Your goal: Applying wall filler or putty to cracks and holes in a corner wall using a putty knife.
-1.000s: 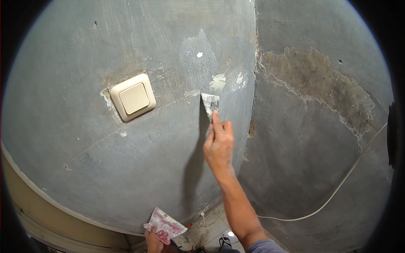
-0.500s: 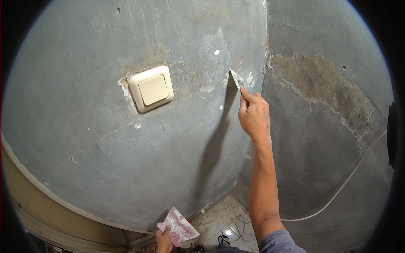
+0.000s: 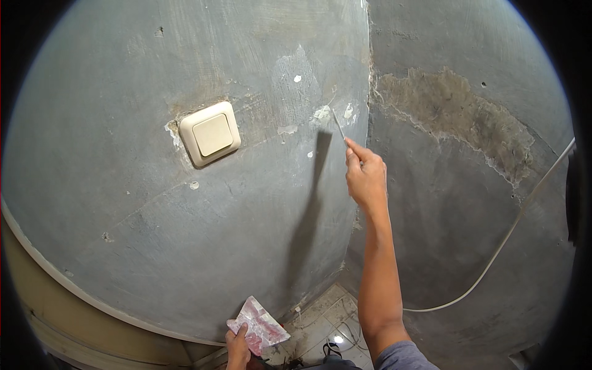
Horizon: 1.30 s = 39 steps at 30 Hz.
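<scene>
My right hand reaches up toward the corner, closed round a putty knife. The knife's thin blade shows nearly edge-on, its tip close to a small white filler patch on the grey wall. Whether the tip touches the wall I cannot tell. Low in the view, my left hand grips a flat, reddish plastic spreader smeared with white filler. Its thumb lies across the near face; the other fingers are mostly hidden behind it.
A cream light switch sits on the wall to the left. Past the corner, the right wall has a bare brown patch and a hanging white cable. Below lie a tiled floor and cables.
The putty knife has turned from showing its blade face to nearly edge-on, and its tip has drawn back from the wall's shadow line. The view has shifted slightly; my left hand keeps its hold.
</scene>
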Tool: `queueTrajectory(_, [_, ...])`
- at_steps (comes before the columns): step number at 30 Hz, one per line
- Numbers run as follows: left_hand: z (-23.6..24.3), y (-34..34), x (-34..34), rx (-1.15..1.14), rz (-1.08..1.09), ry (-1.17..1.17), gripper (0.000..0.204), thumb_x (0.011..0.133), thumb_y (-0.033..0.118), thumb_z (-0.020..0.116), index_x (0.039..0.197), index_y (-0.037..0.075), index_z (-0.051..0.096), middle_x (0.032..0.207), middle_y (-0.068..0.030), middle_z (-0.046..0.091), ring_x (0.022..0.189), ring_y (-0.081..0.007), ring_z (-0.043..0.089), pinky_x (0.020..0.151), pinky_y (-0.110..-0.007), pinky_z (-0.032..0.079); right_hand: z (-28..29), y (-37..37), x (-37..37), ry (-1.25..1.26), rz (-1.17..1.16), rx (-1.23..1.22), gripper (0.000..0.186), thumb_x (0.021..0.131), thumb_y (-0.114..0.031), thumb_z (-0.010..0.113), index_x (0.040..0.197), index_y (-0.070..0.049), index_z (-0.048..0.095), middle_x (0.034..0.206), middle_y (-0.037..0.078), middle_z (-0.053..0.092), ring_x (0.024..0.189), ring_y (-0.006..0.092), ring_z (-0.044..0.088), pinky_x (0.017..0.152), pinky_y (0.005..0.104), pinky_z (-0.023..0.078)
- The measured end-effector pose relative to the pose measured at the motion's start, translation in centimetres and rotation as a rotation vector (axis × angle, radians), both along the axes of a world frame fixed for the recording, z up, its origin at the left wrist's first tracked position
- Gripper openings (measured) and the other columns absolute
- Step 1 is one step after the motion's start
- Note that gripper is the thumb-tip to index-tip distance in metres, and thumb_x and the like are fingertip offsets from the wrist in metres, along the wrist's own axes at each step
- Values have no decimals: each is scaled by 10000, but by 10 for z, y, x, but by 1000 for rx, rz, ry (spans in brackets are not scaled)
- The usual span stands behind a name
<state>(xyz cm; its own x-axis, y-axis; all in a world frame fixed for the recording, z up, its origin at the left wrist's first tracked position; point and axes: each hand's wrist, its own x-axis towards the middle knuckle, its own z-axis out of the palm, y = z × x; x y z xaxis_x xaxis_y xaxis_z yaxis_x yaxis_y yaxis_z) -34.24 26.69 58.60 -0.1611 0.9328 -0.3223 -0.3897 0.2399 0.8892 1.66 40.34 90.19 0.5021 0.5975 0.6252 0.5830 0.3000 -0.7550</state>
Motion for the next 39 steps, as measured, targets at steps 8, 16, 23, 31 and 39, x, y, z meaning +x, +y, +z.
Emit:
queueTrajectory(8, [-17,-7,-11,-30,0,-48,231,915,75,576,1116,-36,548,1009,-112,632,863,-240,653,773,-384,540,-27,67,-57,-175,-253,297,368,891,-59,565,1257,-31,591,780,172,529,628,293,538,616,375,441])
queueTrajectory(16, [-4,-8,-14,-56,19,-26,253,920,74,561,1148,-33,533,1039,-127,623,898,-267,650,782,-410,552,-60,20,-81,-159,-6,234,407,857,0,580,1263,15,569,811,195,514,652,330,558,613,425,461])
queueTrajectory(23, [11,-1,7,-65,14,-91,171,905,65,599,1048,-30,598,945,-82,646,824,-196,638,740,-336,515,15,28,-2,-268,-239,158,276,871,-70,578,1130,-50,672,794,227,608,717,365,609,676,424,477])
queueTrajectory(31, [8,-9,2,-77,7,-99,194,905,71,597,1070,-31,590,968,-86,642,822,-197,637,747,-337,519,10,12,-12,-425,-143,97,262,863,-61,589,1110,-44,678,758,227,611,661,355,606,662,413,471])
queueTrajectory(39, [14,-2,-4,-67,-18,-100,223,904,80,594,1095,-33,580,1003,-104,636,856,-216,640,758,-363,531,-5,-26,-40,-143,102,-112,269,879,-110,571,1122,-74,679,815,242,635,715,364,623,678,422,496])
